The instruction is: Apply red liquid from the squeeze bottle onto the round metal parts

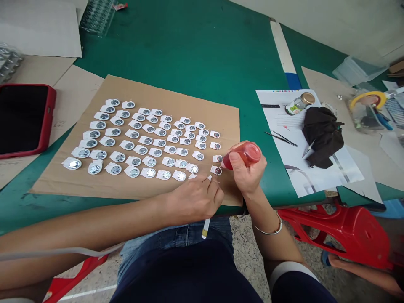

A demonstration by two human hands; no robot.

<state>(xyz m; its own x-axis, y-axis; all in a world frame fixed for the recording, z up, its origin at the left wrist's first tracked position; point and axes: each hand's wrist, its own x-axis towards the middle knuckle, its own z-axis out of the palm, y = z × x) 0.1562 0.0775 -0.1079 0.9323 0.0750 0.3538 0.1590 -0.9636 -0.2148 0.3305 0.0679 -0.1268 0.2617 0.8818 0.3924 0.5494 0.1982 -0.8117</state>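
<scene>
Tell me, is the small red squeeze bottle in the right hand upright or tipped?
Tipped. The small red squeeze bottle lies nearly sideways in the right hand, its nozzle pointing left at a round metal part.

Both forearms reach forward from the lower edge of the view and converge near the middle. The left hand lies palm down, knuckles up, fingers curled together with the fingertips pinched and pointing right. The right hand stands just beside it, wrist bent, fingers and thumb wrapped in a closed grasp, thumb on top. The right forearm rises steeply from below; the left stretches in long and nearly level.
</scene>
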